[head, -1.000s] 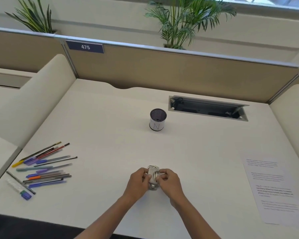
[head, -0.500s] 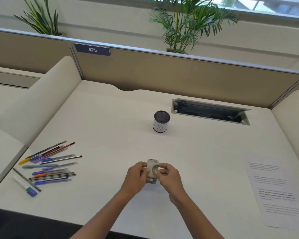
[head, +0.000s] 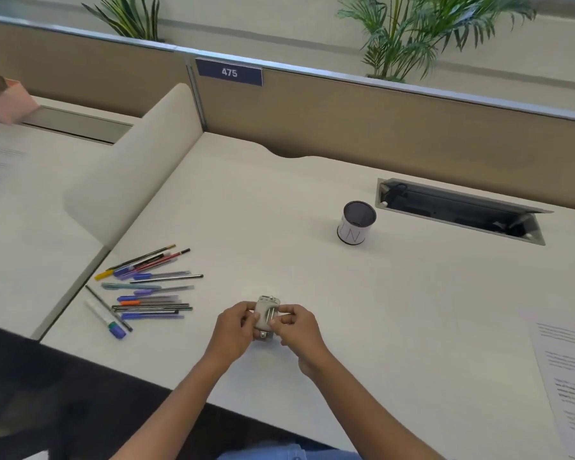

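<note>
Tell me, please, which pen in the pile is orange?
The orange pen, lying just above the black pens towards the near side; the rest are purple, blue, teal, black, red or yellow-tipped.

Bright, even daylight, soft faint shadows; wide-angle bending at edges, motion blur at far left

left hand (head: 234, 327) curled, gripping | right hand (head: 296, 330) curled, pinching | hands close together
</note>
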{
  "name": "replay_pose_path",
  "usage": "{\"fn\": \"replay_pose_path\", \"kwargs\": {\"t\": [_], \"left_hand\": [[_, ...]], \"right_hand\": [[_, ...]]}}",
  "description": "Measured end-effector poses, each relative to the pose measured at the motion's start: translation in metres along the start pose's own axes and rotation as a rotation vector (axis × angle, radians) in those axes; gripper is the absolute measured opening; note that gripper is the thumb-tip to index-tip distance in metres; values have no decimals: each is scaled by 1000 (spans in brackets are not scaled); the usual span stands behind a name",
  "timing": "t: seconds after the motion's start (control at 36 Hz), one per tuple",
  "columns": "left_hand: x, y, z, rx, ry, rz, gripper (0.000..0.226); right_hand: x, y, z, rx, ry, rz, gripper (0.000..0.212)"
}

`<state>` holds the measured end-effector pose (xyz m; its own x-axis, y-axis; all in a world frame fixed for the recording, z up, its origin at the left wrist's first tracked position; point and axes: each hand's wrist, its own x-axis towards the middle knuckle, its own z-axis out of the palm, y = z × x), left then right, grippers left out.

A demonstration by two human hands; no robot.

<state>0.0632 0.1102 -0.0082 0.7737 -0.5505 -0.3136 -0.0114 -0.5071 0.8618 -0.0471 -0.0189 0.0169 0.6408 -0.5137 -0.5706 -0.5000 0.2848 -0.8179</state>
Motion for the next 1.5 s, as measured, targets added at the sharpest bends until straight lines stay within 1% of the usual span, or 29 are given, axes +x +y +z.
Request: {"fn": "replay_pose_path", "kwargs": {"t": [0.14, 0.25, 0.39, 0.58, 0.86, 1.0, 1.08, 1.14, 1.22, 1.33, 1.42, 1.5], "left_hand": [[2, -24, -31, -2, 52, -50, 20], [7, -37, -52, -10, 93, -70, 20], [22, -49, -75, 39, 132, -60, 19], [35, -56, -101, 65, 186, -46, 20], [48, -64, -122, 107, 214, -74, 24], [49, -64, -124, 78, 205, -75, 26], [46, -61, -122, 102, 233, -65, 27], [44, -60, -120, 166, 279, -46, 30], [39, -59, -113, 258, 347, 0, 38], [26, -60, -96, 447, 439, 195, 50], [16, -56, -77, 488, 441, 244, 55], [7, -50, -53, 532, 372, 310, 63]], "right_hand": [[9, 1, 37, -8, -80, 48, 31], [18, -2, 65, 2, -109, 76, 34], [29, -7, 93, 19, -122, 68, 39], [39, -13, 122, 27, -159, 33, 40], [53, -17, 144, 16, -176, 14, 44], [57, -15, 144, -1, -163, -13, 44], [55, -13, 139, -32, -144, -45, 41], [53, -11, 134, -77, -124, -82, 38], [49, -8, 121, -211, -87, -160, 37], [41, -1, 95, -467, -49, -310, 39], [33, 7, 71, -628, -22, -413, 41], [26, 15, 46, -755, 14, -505, 44]]}}
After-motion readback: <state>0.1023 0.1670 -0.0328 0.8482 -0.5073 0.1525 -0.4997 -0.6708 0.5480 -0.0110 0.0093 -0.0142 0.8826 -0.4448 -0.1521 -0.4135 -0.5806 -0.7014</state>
